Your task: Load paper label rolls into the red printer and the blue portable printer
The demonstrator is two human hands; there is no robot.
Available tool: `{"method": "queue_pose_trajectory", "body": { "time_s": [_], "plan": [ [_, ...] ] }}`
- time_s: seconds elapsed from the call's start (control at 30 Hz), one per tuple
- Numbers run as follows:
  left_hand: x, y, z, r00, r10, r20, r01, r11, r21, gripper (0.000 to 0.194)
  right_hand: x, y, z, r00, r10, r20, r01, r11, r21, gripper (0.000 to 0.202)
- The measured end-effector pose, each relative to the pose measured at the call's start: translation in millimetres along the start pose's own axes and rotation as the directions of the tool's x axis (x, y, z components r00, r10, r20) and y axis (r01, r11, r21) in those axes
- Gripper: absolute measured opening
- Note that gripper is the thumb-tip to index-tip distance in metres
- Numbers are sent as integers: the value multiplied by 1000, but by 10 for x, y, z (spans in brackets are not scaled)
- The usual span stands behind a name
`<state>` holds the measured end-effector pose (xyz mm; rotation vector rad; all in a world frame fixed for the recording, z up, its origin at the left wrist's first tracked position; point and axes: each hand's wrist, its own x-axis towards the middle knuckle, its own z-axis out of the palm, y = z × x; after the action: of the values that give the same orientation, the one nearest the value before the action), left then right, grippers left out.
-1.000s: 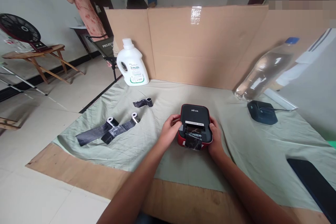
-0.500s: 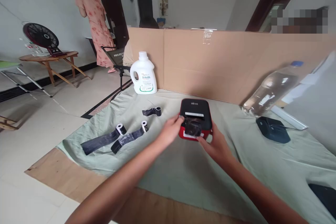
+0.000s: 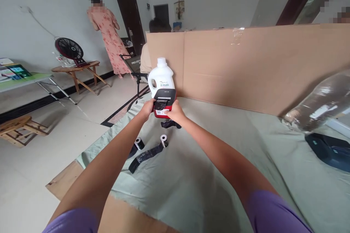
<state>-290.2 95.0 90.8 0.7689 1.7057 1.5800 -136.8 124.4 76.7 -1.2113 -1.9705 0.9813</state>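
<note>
Between my two hands is a small red and black label printer (image 3: 166, 96), lifted in front of a white detergent jug (image 3: 162, 74). A strip of dark film (image 3: 160, 105) hangs out of its front slot. My left hand (image 3: 148, 108) grips its left side, and my right hand (image 3: 176, 112) closes round its lower right corner. Just below the printer lies a crumpled dark roll (image 3: 171, 123), partly covered by it. Nearer to me are two more partly unrolled dark film rolls, one roll (image 3: 163, 141) in full view and another roll (image 3: 139, 143) partly behind my left forearm.
A pale green cloth (image 3: 207, 174) covers the work surface, with a cardboard panel (image 3: 218, 69) standing along its back. On the right are a large clear plastic bottle (image 3: 317, 105) and a dark flat device (image 3: 328, 153). A person in a pink dress (image 3: 109, 36) stands beyond, near a fan (image 3: 69, 49).
Both hands have carried the printer left and away from me, from the middle of the cloth to in front of the jug. The camera view has turned left.
</note>
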Motion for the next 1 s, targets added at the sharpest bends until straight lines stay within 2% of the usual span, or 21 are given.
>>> {"method": "queue_pose_trajectory", "body": {
  "time_s": [0.07,0.17,0.3,0.57,0.7,0.8,0.83,0.9,0.93,0.97,1.0],
  "plan": [
    [78,-135,-57,999,-36,2,36,999,10,21,53,21,87,998,34,47,-32,998,-47,51],
    [168,-303,-71,997,-76,11,75,997,14,19,85,67,107,994,76,81,-67,992,-105,54],
    [210,-405,-32,996,-83,22,83,997,6,18,83,131,70,991,94,101,-82,990,-112,58],
    [-17,-347,19,996,-87,-5,87,996,27,22,-53,98,82,992,96,82,-78,977,-196,59],
    [-140,-220,75,996,-69,-54,72,996,55,21,-91,22,0,992,80,94,-55,968,-243,54],
    [-271,23,27,985,15,-170,-5,998,62,23,-347,117,-276,999,-7,50,21,961,-277,51],
    [-359,115,4,973,78,-219,-67,996,58,28,-514,228,-433,999,-50,17,53,963,-264,52],
    [-645,239,6,924,266,-276,-262,964,52,38,-967,601,-856,989,-122,-90,100,971,-217,48],
    [-848,244,52,872,411,-265,-416,909,41,42,-1238,854,-1117,976,-146,-159,111,971,-209,48],
    [-1090,200,134,817,544,-191,-547,836,42,43,-1526,1134,-1403,957,-152,-247,96,970,-222,47],
    [-1364,103,251,776,628,-57,-625,778,65,40,-1821,1422,-1706,937,-144,-318,62,965,-254,45]
  ]
}}
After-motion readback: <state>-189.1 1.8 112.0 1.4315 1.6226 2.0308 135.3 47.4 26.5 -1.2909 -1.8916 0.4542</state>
